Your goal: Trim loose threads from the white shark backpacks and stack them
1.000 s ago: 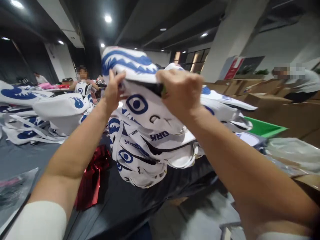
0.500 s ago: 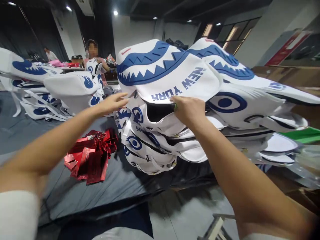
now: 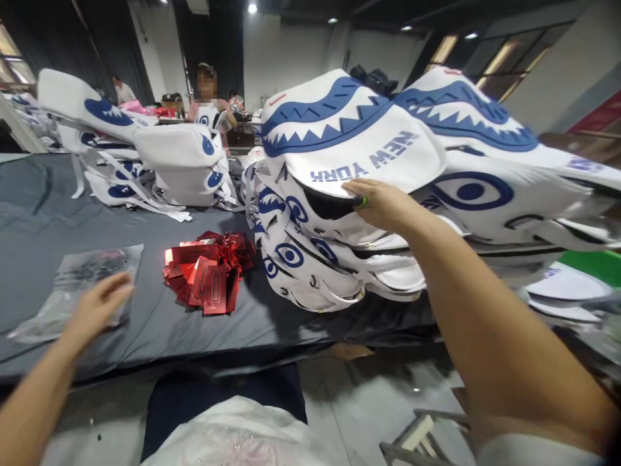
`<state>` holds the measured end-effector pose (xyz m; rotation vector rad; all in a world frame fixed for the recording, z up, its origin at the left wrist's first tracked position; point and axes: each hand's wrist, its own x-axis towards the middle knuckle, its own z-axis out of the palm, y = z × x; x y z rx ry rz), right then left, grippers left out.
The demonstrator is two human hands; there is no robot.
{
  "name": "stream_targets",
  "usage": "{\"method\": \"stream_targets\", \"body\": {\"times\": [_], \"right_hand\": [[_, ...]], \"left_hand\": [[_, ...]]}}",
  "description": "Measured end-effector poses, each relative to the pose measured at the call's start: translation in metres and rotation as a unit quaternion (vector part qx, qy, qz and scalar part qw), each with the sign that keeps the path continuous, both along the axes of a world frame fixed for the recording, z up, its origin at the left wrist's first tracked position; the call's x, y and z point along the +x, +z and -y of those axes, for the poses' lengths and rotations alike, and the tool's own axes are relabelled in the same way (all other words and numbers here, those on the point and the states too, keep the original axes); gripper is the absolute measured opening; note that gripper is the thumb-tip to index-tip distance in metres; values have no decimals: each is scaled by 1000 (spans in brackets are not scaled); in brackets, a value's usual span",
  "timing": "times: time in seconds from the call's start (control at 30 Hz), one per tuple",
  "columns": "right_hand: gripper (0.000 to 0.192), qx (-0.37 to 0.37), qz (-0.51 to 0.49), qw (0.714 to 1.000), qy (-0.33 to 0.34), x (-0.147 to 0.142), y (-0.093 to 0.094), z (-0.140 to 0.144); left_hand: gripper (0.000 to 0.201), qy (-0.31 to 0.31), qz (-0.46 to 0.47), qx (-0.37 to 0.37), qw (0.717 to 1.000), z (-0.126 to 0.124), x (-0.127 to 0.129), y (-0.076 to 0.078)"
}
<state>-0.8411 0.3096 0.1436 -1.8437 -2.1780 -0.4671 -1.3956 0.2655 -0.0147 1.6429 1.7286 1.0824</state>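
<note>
My right hand is closed on the front edge of the top white backpack, which has blue shark teeth and NEW YORK lettering. A small green and black piece shows at its fingers; I cannot make out what it is. That backpack lies on a pile of similar white backpacks with printed eyes. My left hand, slightly blurred, is over a clear plastic bag holding small dark items. Its fingers are stretched out and nothing is in them; contact with the bag cannot be judged.
Red shiny tags lie in a bunch on the grey-covered table. More white backpacks are stacked at the back left, others at the right. A person stands across the table with a backpack. A stool is below right.
My left hand has gone from beside the backpack pile to the left, over the plastic bag. The view has turned left. My right hand remains at the top backpack's edge.
</note>
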Motion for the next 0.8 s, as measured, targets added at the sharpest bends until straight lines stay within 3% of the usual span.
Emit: {"method": "stream_targets", "body": {"times": [0.07, 0.13, 0.23, 0.3, 0.37, 0.43, 0.5, 0.53, 0.57, 0.63, 0.7, 0.73, 0.77, 0.8], "right_hand": [[55, -17, 15, 1000, -2, -7, 2, 5], [57, 6, 41, 999, -29, -12, -1, 16], [66, 136, 22, 990, 14, -26, -27, 41], [66, 170, -87, 976, 105, -50, -65, 56], [45, 78, -213, 965, 134, -92, -114, 57], [31, -102, -283, 948, 105, -147, -164, 40], [33, -117, -285, 948, 73, -198, -198, 9], [36, -114, -285, 950, 62, -218, -205, -8], [40, -98, -285, 952, 55, -232, -203, -25], [45, -37, -264, 962, 49, -238, -176, -51], [48, 63, -169, 983, 31, -218, -131, -67], [48, 113, -76, 991, -6, -202, -108, -71], [45, 111, 17, 993, -42, -184, -88, -75], [39, 96, 46, 993, -50, -164, -73, -77]], "left_hand": [[47, -40, -12, 6, 999, -4, 22, -29], [53, -71, -37, 18, 997, -6, 32, -48], [55, -60, -94, 37, 993, -2, 23, -59], [54, -24, -130, 43, 990, 5, 8, -63], [52, 17, -158, 50, 986, 9, -6, -73], [53, 53, -175, 59, 981, 10, -17, -88], [56, 82, -186, 68, 977, 8, -22, -104], [58, 93, -191, 75, 974, 6, -22, -110], [60, 99, -197, 86, 972, 3, -20, -113], [65, 95, -203, 120, 967, -11, -6, -110], [68, 69, -195, 158, 966, -35, 20, -96], [68, 50, -188, 168, 966, -52, 36, -87], [69, 31, -182, 166, 969, -70, 51, -77], [70, 11, -185, 153, 971, -89, 65, -68]]}}
